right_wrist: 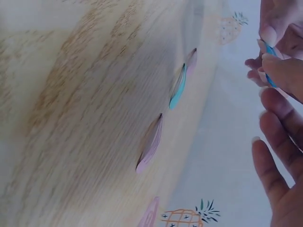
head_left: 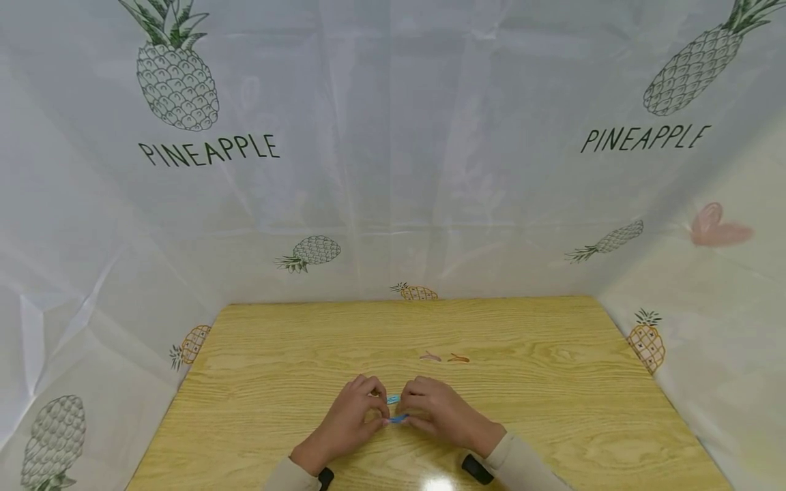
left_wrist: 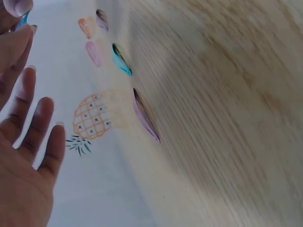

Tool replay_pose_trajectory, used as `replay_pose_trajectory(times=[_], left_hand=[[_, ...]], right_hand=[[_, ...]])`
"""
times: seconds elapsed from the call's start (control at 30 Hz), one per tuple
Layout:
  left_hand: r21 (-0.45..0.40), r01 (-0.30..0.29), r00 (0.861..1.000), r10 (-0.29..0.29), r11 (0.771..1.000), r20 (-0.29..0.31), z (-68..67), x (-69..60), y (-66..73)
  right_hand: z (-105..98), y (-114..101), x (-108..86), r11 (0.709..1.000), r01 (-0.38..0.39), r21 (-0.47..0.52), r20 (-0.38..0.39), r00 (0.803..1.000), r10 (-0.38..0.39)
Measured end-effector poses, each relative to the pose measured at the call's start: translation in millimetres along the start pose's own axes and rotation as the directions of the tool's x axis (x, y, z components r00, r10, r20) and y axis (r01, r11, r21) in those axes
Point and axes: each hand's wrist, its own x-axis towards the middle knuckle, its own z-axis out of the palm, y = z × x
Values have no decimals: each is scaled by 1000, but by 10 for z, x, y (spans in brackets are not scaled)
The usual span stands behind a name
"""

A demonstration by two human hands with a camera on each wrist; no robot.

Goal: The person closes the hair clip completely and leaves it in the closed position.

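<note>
Six clips show. At left, the left hand (head_left: 351,417) pinches one end of the single blue clip (head_left: 398,419) narrowly, its other fingers away from the clip; one lilac clip (left_wrist: 146,116) lies near it on the table (head_left: 522,327). In the middle, the blue clip spans the gap between both hands, one teal clip (head_left: 394,399) lying just beyond. At right, the right hand (head_left: 443,410) pinches the opposite end, near a second lilac clip (right_wrist: 150,146). Farther back lie one pink clip (head_left: 431,356), then one orange clip (head_left: 458,358).
</note>
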Motion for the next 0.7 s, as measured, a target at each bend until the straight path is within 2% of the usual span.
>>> replay_pose_trajectory(times=[0.13,0.23,0.37,0.5,0.57,0.7], left_hand=[[-115,77,997,-74,990,27,-16,-24,0],[-216,120,992,-112,969,51,-30,-42,-9],[-325,159,986,-137,932,89,-38,-64,-36],[-395,165,986,-136,904,100,-32,-100,-68],[-387,163,986,-140,908,89,-30,-122,-79],[-271,152,988,-149,951,30,-34,-162,-86]], right_hand=[[22,-31,22,998,22,-57,-40,999,-25],[40,-43,42,995,33,-90,-63,997,-39],[63,-47,67,992,42,-120,-73,996,-51],[79,-50,91,986,63,-151,-71,995,-74],[83,-56,109,983,75,-170,-69,994,-88],[98,-72,153,973,85,-213,-66,993,-101]])
